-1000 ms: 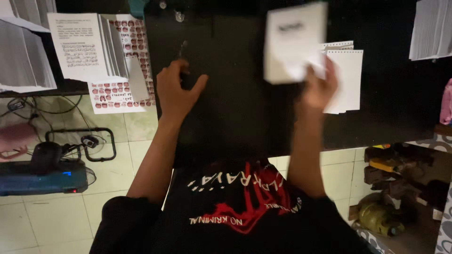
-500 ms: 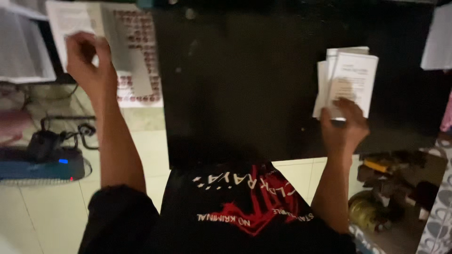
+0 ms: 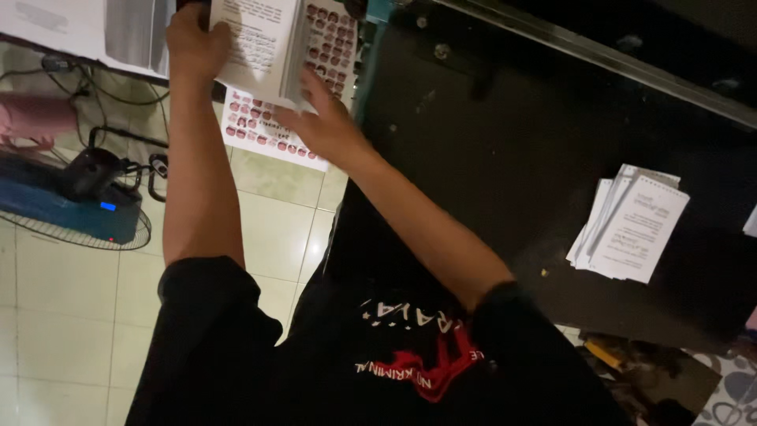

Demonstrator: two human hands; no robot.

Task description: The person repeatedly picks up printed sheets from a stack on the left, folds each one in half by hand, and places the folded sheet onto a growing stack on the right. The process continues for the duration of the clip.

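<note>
booklet (image 3: 256,43) top beyond the frame
</note>
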